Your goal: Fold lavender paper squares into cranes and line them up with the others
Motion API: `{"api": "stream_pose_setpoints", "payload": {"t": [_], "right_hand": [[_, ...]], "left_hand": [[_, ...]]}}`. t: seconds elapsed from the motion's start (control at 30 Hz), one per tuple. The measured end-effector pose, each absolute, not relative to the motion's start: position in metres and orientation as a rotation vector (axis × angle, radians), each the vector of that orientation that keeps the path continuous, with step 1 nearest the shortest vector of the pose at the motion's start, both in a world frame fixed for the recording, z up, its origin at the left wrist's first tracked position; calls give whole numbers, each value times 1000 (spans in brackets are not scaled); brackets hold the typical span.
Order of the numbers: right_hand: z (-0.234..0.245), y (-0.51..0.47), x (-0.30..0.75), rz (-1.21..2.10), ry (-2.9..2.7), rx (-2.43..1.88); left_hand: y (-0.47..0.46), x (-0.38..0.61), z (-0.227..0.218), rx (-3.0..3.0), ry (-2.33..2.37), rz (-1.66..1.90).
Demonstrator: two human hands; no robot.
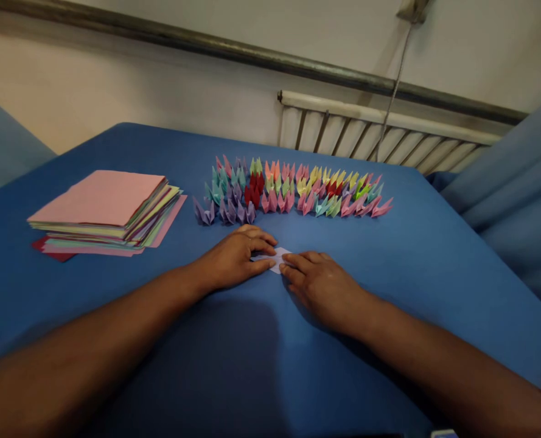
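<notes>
A small pale lilac sheet of folded paper lies on the blue table between my two hands. My left hand grips its left part, the thumb and bent fingers closed on it and hiding that side. From the right, my right hand has its fingertips together on the paper's right edge. Just beyond my hands stand several rows of folded paper cranes in pink, purple, teal, red, yellow and green.
To the left rises a stack of coloured paper sheets, pink on top, with uneven edges. The blue table reaches back toward a wall with a radiator and a pipe. A blue curtain hangs at the right.
</notes>
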State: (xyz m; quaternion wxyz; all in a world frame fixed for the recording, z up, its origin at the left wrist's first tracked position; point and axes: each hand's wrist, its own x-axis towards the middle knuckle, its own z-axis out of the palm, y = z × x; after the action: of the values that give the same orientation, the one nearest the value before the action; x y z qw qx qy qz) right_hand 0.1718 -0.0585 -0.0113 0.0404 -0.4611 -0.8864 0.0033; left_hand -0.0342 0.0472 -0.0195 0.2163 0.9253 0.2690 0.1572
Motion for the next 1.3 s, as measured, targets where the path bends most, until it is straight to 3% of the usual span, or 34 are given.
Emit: {"api": "stream_pose_setpoints", "payload": {"t": [0.3,0.7,1.3], "right_hand": [[-19,-44,175,123,-2592,-1393],[-27,-32,177,176,-2471,-1400],[-39,-22,173,358,-2097,-1491]], "left_hand": [[42,-33,-15,2867,529,354],[35,-30,-10,2873,586,316],[37,-16,-17,2433,1042,410]]}}
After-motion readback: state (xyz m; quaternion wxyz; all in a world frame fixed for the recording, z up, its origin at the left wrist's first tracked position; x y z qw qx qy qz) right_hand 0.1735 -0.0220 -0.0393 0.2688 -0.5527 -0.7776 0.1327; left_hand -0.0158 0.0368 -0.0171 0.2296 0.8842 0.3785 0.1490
